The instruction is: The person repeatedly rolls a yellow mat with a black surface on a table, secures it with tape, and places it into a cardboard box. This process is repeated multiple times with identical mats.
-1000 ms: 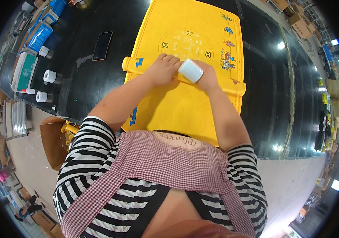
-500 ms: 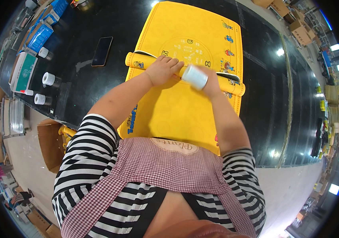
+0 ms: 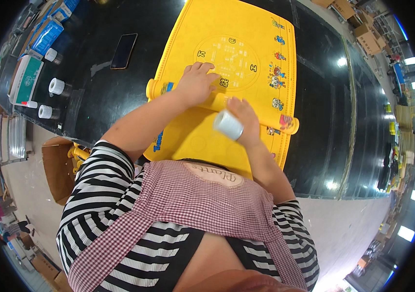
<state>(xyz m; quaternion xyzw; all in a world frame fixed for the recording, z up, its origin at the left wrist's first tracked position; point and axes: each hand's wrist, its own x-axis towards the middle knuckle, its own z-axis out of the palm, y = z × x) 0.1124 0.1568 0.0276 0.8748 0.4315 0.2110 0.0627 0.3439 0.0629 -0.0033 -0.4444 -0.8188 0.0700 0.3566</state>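
Observation:
A yellow mat [image 3: 227,29] printed with cartoon figures and a ring of characters lies on the black table. Across it runs a yellow rolled-up tube [image 3: 270,116], whose ends stick out near both side edges of the mat. My left hand [image 3: 196,86] rests over the tube's left half, palm down, fingers spread. Just right of the tube's middle, my right hand [image 3: 247,121] is slightly blurred. It holds a white roll [image 3: 228,125], perhaps tape or film, at the thumb side, with the fingertips near the tube.
A dark phone [image 3: 124,51] lies left of the mat. Several white rolls [image 3: 56,86] stand by a green-and-white box [image 3: 26,80] at the table's left edge, near blue packages [image 3: 47,39]. Below that edge, an open carton [image 3: 56,168] contains yellow items.
The tube has come nearer to me, uncovering the whole printed ring. My right hand and the white roll have moved down toward me. White curled edges by the tube no longer show.

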